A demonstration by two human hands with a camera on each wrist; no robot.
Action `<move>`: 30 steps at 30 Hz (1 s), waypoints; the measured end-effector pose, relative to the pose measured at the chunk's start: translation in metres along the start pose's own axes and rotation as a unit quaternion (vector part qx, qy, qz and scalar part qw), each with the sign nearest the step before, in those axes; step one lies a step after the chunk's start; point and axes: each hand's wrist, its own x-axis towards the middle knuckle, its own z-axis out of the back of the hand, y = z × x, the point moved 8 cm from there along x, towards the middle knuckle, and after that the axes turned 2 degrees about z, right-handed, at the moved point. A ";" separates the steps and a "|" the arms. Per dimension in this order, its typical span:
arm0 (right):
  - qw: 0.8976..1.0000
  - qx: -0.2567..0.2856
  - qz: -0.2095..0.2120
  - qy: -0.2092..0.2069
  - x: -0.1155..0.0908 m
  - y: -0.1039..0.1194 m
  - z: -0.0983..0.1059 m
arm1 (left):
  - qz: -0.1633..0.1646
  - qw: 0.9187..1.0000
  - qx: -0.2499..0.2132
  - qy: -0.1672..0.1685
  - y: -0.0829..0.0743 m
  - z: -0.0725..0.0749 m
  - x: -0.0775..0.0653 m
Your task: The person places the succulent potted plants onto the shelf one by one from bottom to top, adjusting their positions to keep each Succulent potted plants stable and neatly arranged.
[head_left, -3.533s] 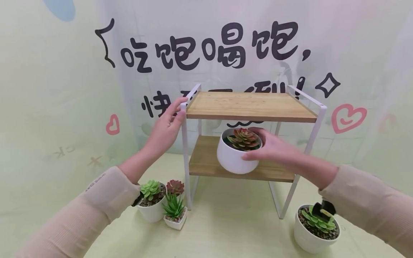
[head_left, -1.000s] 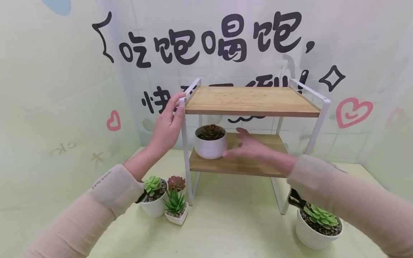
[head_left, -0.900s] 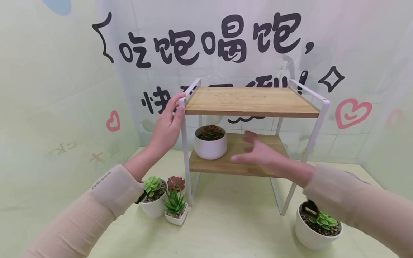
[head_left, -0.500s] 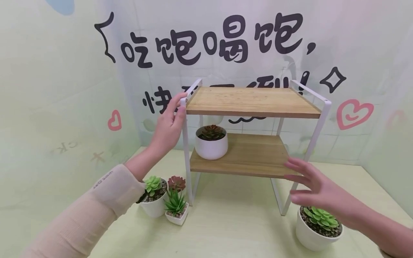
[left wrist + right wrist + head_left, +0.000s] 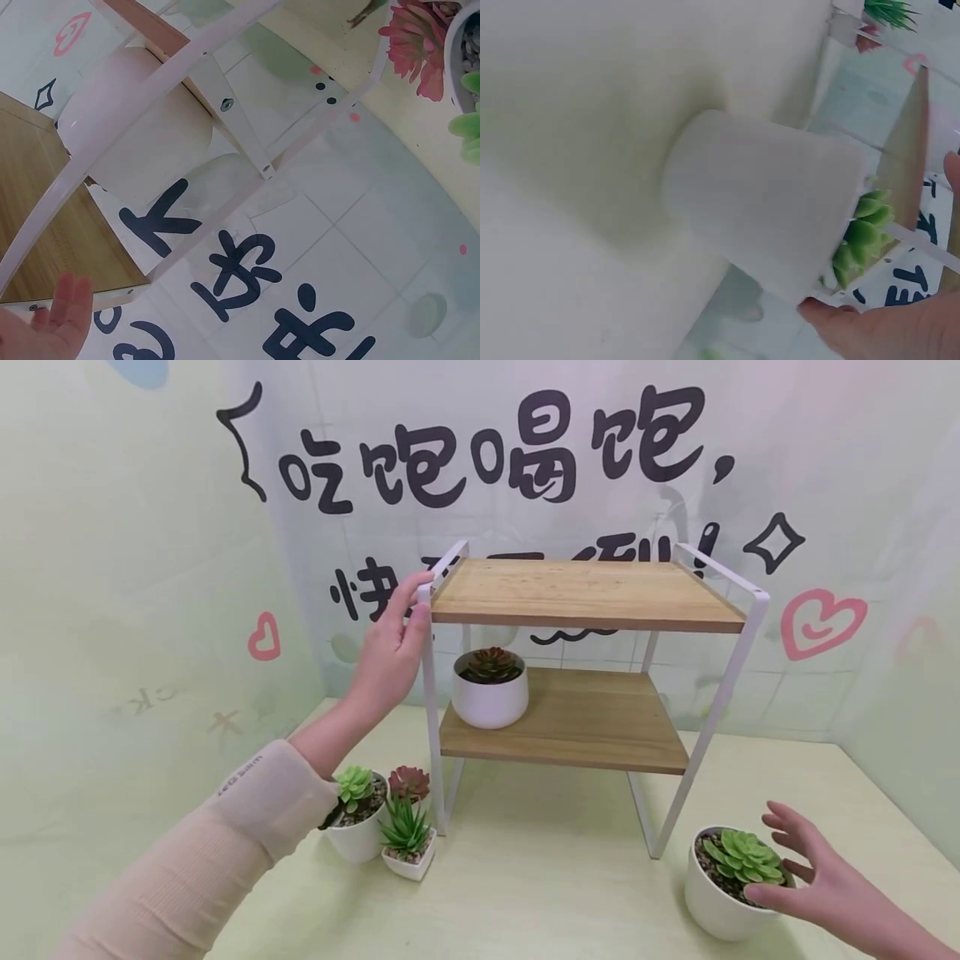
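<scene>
Right hand (image 5: 821,877): spread wide at the lone white pot (image 5: 708,902), thumb by its rim, fingers apart from the thumb; whether it touches, I cannot tell.
Left hand (image 5: 390,652): holds the upper front left corner of the rack (image 5: 585,593), thumb on the post, fingers over the rail.
Lone white pot: upright on the pale tabletop (image 5: 540,885), near the rack's right leg, with a green succulent (image 5: 742,857).
Lower shelf (image 5: 600,710): a low white pot (image 5: 490,703) with a reddish succulent (image 5: 491,667), upright at its left end.
Left leg: beside it, a round pot (image 5: 356,842), a dark red succulent (image 5: 408,783) and a small square pot (image 5: 414,866).
Backdrop (image 5: 480,393): black characters, pink hearts.
</scene>
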 end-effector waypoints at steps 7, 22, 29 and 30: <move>0.998 -0.010 -0.058 0.017 -0.002 -0.015 -0.014 | 0.005 1.000 -0.002 -0.004 0.003 0.000 0.001; 0.989 -0.013 -0.135 0.051 0.002 -0.028 -0.030 | 0.003 1.000 -0.001 0.000 0.002 -0.002 0.002; 0.985 -0.002 -0.161 0.055 0.001 -0.033 -0.031 | 0.000 1.000 -0.001 -0.005 0.003 -0.001 0.001; 0.986 -0.006 -0.158 0.053 0.002 -0.033 -0.030 | -0.001 1.000 0.000 -0.005 0.003 -0.001 0.001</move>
